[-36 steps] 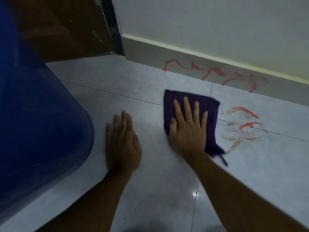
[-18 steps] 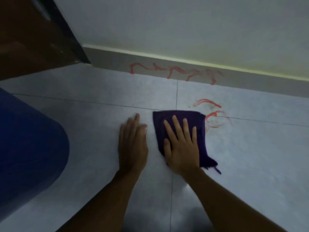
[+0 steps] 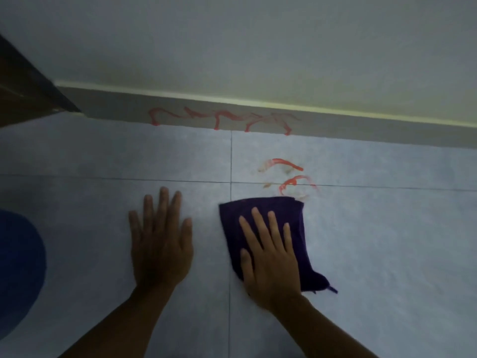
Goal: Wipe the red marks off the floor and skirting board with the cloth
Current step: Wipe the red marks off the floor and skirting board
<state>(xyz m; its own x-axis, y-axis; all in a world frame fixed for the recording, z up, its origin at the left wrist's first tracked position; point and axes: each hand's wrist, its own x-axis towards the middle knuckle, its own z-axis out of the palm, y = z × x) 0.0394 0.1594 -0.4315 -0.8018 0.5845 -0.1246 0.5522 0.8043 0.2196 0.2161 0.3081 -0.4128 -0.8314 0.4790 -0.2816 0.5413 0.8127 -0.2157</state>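
Note:
A dark purple cloth (image 3: 291,215) lies flat on the pale tiled floor (image 3: 103,156). My right hand (image 3: 268,257) presses down on it with fingers spread. Just beyond the cloth's far edge are red marks on the floor (image 3: 289,171), partly smeared. A longer run of red marks (image 3: 222,117) zigzags along the grey skirting board (image 3: 361,127) at the foot of the wall. My left hand (image 3: 160,239) rests palm-down on the bare tile to the left of the cloth, holding nothing.
A blue rounded container (image 3: 18,270) bulges in at the left edge. A dark brown door or frame (image 3: 23,94) stands at the upper left where the skirting board ends. Tile joints cross near the floor marks.
The cloth and my right hand slid back toward me and to the right, now below the floor marks. The view swung right, so the blue container shows less.

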